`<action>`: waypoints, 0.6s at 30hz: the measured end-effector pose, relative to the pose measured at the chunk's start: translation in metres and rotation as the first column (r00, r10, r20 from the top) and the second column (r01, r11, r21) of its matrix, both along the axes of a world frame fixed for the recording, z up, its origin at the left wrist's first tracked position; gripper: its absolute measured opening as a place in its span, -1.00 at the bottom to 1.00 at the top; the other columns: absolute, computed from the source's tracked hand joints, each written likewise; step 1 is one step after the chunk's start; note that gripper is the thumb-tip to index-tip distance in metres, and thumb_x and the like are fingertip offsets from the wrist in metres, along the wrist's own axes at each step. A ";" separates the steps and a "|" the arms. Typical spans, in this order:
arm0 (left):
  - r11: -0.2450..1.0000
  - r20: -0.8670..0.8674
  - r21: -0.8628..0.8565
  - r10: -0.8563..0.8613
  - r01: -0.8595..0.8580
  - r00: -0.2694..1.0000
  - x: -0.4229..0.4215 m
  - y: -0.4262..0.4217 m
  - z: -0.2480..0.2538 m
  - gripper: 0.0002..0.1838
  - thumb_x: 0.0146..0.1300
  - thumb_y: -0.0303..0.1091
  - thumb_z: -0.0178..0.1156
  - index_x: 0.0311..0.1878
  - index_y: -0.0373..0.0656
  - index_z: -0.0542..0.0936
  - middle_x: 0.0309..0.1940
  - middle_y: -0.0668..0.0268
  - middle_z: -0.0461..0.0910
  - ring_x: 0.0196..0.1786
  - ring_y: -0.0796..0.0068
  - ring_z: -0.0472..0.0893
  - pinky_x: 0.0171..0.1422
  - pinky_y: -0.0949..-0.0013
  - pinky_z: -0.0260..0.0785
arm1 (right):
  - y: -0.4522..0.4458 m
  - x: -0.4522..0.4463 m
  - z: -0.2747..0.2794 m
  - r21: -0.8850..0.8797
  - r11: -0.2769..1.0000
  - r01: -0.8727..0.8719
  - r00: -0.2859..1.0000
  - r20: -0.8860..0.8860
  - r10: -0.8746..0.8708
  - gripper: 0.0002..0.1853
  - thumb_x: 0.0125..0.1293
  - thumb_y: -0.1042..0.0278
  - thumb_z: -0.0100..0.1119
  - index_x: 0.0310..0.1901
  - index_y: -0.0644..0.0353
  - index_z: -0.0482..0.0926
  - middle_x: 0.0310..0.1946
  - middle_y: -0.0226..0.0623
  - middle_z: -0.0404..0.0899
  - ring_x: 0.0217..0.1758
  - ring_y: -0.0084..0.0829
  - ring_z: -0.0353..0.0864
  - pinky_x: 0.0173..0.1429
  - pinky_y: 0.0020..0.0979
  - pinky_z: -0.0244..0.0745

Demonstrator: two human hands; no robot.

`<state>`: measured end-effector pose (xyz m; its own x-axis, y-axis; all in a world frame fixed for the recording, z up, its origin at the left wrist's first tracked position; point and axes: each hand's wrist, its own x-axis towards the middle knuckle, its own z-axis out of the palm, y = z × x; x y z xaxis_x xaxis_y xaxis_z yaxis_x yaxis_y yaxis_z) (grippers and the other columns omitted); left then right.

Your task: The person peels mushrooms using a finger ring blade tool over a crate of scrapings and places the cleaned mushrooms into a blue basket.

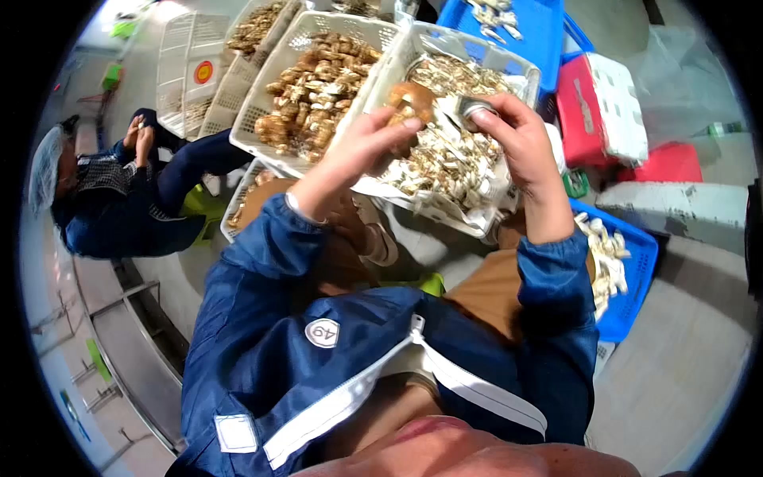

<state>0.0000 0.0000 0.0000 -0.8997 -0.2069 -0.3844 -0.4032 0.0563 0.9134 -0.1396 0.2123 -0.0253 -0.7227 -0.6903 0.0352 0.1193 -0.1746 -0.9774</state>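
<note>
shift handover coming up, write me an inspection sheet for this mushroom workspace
Surface: white perforated crate in front, filled with pale mushroom pieces
Job's things: brown-capped mushroom; small dark implement, type unclear; more brown mushrooms in the neighbouring white crate
Clutter: blue tray of pale pieces at the right; red-and-white box beyond it
Hands: left hand holds the brown-capped mushroom, right hand the implement
Cables: nothing seen
Surroundings: grey floor; seated co-worker at the left, wearing a hair cover

Grey floor (675,358) is extending along the right; metal-framed structure (139,358) is standing lower left; white glare (168,9) is showing upper left.
</note>
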 end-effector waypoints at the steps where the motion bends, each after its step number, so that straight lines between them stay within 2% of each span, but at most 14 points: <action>1: 1.000 -0.036 0.021 -0.017 0.017 0.999 0.000 -0.008 -0.001 -0.27 0.24 0.09 0.37 0.25 -0.29 0.41 -0.05 0.27 0.40 -0.08 0.52 0.29 -0.04 0.45 0.10 | -0.009 0.001 0.007 0.010 1.000 0.021 1.000 0.000 -0.021 -0.79 0.32 0.35 0.36 -0.09 0.27 0.67 -0.25 -0.40 0.71 -0.14 -0.59 0.64 0.04 -0.52 0.52; 2: 0.999 -0.095 0.043 -0.023 0.027 0.995 0.003 -0.018 0.001 -0.34 0.27 0.04 0.36 0.22 -0.30 0.46 -0.12 0.32 0.46 -0.15 0.58 0.35 -0.10 0.50 0.15 | -0.017 0.002 0.013 -0.038 0.999 0.036 0.999 -0.032 -0.037 -0.80 0.31 0.34 0.38 -0.11 0.25 0.67 -0.28 -0.45 0.68 -0.19 -0.64 0.61 -0.02 -0.54 0.51; 3: 0.997 -0.064 0.062 -0.034 0.038 0.997 0.014 0.002 -0.008 -0.40 0.29 -0.01 0.35 0.18 -0.31 0.50 -0.19 0.37 0.53 -0.22 0.65 0.41 -0.17 0.54 0.20 | 0.014 0.036 -0.010 -0.036 0.999 0.017 0.996 0.091 -0.014 -0.82 0.33 0.34 0.37 -0.11 0.22 0.67 -0.26 -0.46 0.69 -0.18 -0.65 0.61 -0.01 -0.55 0.51; 4: 0.997 -0.103 0.057 -0.035 0.042 0.994 0.009 0.005 -0.005 -0.47 0.32 -0.07 0.35 0.14 -0.31 0.55 -0.26 0.42 0.59 -0.30 0.72 0.47 -0.23 0.58 0.25 | 0.010 0.020 -0.009 -0.085 0.996 0.009 0.999 0.031 -0.007 -0.83 0.34 0.34 0.36 -0.11 0.20 0.67 -0.26 -0.48 0.68 -0.18 -0.66 0.61 -0.01 -0.56 0.51; 5: 0.996 -0.106 0.090 -0.011 0.020 0.994 0.005 0.018 -0.004 -0.44 0.32 -0.13 0.35 0.20 -0.37 0.51 -0.08 0.33 0.64 -0.06 0.63 0.57 0.05 0.52 0.39 | 0.019 0.015 -0.005 -0.063 0.998 -0.004 1.000 0.023 0.006 -0.83 0.35 0.33 0.36 -0.11 0.19 0.66 -0.26 -0.49 0.68 -0.19 -0.67 0.60 -0.02 -0.56 0.51; 6: 0.977 -0.064 0.200 -0.062 0.073 0.996 -0.006 0.016 -0.011 -0.39 0.33 -0.16 0.34 0.28 -0.41 0.44 -0.01 0.28 0.62 0.00 0.57 0.58 0.11 0.50 0.39 | 0.023 0.008 0.000 -0.031 0.999 -0.014 1.000 0.006 0.014 -0.83 0.36 0.33 0.35 -0.11 0.19 0.66 -0.27 -0.51 0.67 -0.19 -0.67 0.60 -0.03 -0.56 0.51; 7: 0.967 -0.077 0.231 -0.091 0.106 0.993 -0.005 0.016 -0.009 -0.36 0.34 -0.18 0.33 0.32 -0.42 0.40 0.05 0.25 0.61 0.07 0.52 0.57 0.18 0.47 0.39 | 0.025 0.006 -0.001 -0.028 0.999 -0.023 1.000 0.004 0.023 -0.83 0.36 0.32 0.35 -0.10 0.18 0.66 -0.27 -0.51 0.67 -0.19 -0.67 0.61 -0.03 -0.56 0.52; 9: 0.974 -0.073 0.213 -0.059 0.073 0.996 -0.002 0.024 -0.005 -0.35 0.34 -0.18 0.33 0.35 -0.40 0.40 0.11 0.23 0.59 0.12 0.49 0.56 0.21 0.45 0.38 | 0.028 0.007 -0.002 -0.021 0.999 -0.028 1.000 0.001 0.028 -0.83 0.36 0.32 0.35 -0.10 0.19 0.65 -0.27 -0.49 0.68 -0.20 -0.65 0.62 -0.04 -0.54 0.54; 12: 0.975 -0.083 0.211 -0.050 0.066 0.995 -0.001 0.023 -0.001 -0.42 0.38 -0.21 0.30 0.33 -0.38 0.44 0.12 0.24 0.59 0.12 0.53 0.56 0.21 0.46 0.38 | 0.024 0.009 -0.001 -0.102 0.994 -0.044 0.996 0.073 0.051 -0.83 0.36 0.33 0.35 -0.11 0.21 0.65 -0.27 -0.48 0.68 -0.21 -0.64 0.62 -0.05 -0.52 0.55; 15: 0.988 -0.090 0.087 -0.122 0.130 0.988 -0.002 0.013 -0.023 -0.44 0.40 -0.24 0.26 0.35 -0.37 0.43 0.15 0.23 0.58 0.15 0.53 0.55 0.23 0.47 0.37 | 0.020 0.012 -0.001 -0.119 0.990 -0.072 0.997 0.025 0.075 -0.83 0.36 0.34 0.34 -0.11 0.22 0.64 -0.27 -0.46 0.68 -0.21 -0.62 0.64 -0.04 -0.51 0.57; 16: 0.980 -0.032 0.148 -0.132 0.135 0.991 -0.003 0.013 -0.023 -0.48 0.43 -0.25 0.22 0.35 -0.33 0.44 0.15 0.25 0.59 0.14 0.55 0.54 0.24 0.49 0.37 | 0.019 0.012 -0.001 -0.154 0.985 -0.084 0.991 0.089 0.098 -0.85 0.37 0.37 0.33 -0.11 0.22 0.63 -0.25 -0.42 0.69 -0.19 -0.60 0.66 -0.03 -0.51 0.57; 18: 0.975 -0.011 0.151 -0.165 0.165 0.986 -0.004 0.014 -0.021 -0.49 0.44 -0.24 0.21 0.34 -0.32 0.45 0.11 0.28 0.60 0.10 0.57 0.55 0.20 0.50 0.38 | 0.016 0.014 -0.003 -0.223 0.974 -0.034 0.980 0.182 0.076 -0.86 0.38 0.38 0.31 -0.11 0.21 0.63 -0.23 -0.40 0.70 -0.17 -0.58 0.67 -0.03 -0.48 0.60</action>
<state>-0.0044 0.0141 -0.0210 -0.9159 0.0052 -0.4013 -0.4013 -0.0164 0.9158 -0.1252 0.2285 -0.0281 -0.6918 -0.7199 0.0565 0.3125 -0.3691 -0.8753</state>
